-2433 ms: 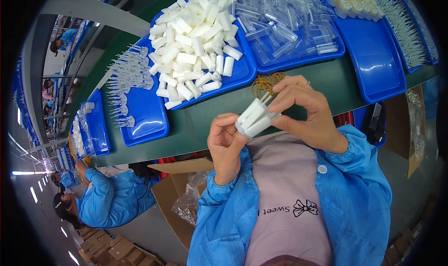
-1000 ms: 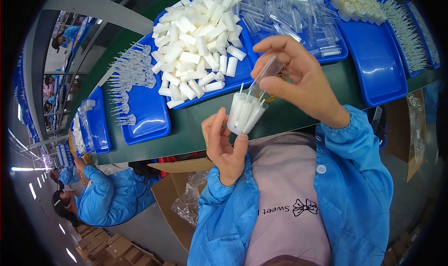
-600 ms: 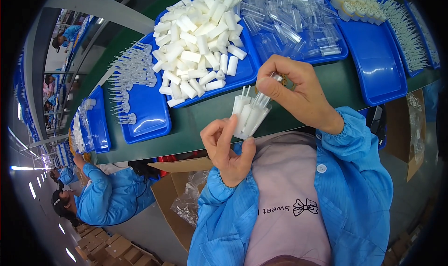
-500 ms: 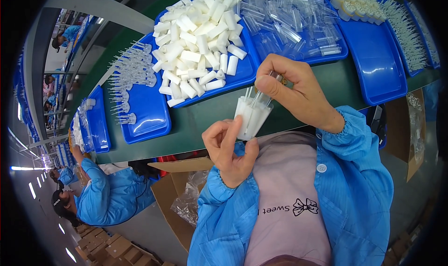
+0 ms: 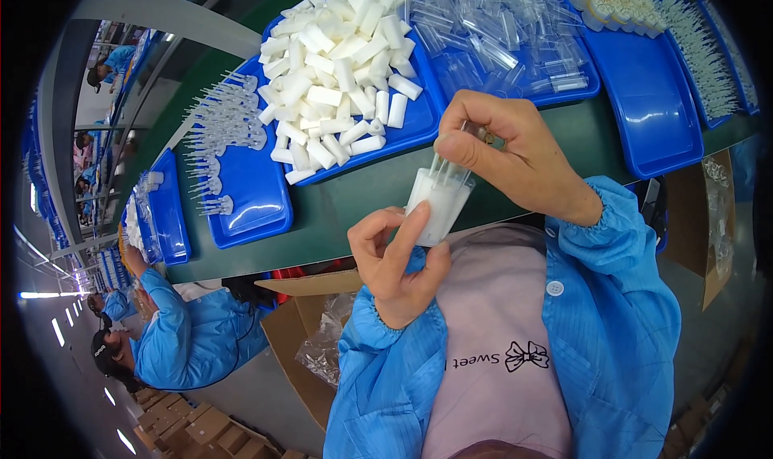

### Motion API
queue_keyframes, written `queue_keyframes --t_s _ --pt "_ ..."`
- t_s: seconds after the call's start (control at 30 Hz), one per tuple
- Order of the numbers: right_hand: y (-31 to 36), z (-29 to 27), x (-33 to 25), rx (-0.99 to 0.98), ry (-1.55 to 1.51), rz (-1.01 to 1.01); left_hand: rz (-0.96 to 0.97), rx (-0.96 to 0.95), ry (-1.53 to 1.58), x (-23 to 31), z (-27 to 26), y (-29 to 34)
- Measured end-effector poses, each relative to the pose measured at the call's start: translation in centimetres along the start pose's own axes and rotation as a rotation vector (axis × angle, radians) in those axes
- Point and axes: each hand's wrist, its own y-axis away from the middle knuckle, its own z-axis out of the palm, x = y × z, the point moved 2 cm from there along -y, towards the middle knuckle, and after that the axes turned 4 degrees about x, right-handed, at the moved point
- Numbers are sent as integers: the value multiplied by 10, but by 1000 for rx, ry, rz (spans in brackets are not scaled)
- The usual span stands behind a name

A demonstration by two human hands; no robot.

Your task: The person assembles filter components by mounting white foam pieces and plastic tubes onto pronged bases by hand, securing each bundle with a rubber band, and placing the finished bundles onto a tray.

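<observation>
Between thumb and fingers, my left hand [image 5: 398,270] grips a small clear tapered container [image 5: 437,211] with white filling inside, tilted slightly. Above its mouth, my right hand [image 5: 515,153] pinches a clear pronged piece [image 5: 449,166]. Its thin prongs reach down into the container's top; my fingers hide most of its upper part. Beyond my hands, a blue tray holds a heap of white foam-like cylinders [image 5: 325,96]. Beside it lie many clear plastic tubes [image 5: 493,54] in another blue tray.
At left, a blue tray [image 5: 254,205] carries white pronged pieces [image 5: 221,129]. On the right are a blue tray [image 5: 651,109], white-and-yellow parts [image 5: 616,10] and thin spiky parts [image 5: 700,56]. Cardboard boxes [image 5: 302,285] flank me below the green table [image 5: 338,205]. A blue-sleeved person [image 5: 197,330] works at left.
The pronged piece in my right hand has moved lower, and its prongs now show less above the container. My left hand still holds the container, which has shifted only slightly.
</observation>
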Motion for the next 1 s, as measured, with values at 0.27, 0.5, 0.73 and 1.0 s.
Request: queue_keyframes --t_s 0.27,0.5,0.73,1.0 --pt "2 -2 2 -70 114 -69 -40 -18 94 -7 5 1" --pt "10 -17 2 -28 27 -147 -276 225 543 -28 11 6" --pt "14 -15 11 113 -53 -50 -786 62 1021 -40 29 9" --pt "25 -4 14 236 37 -242 -722 69 865 -42 29 13"
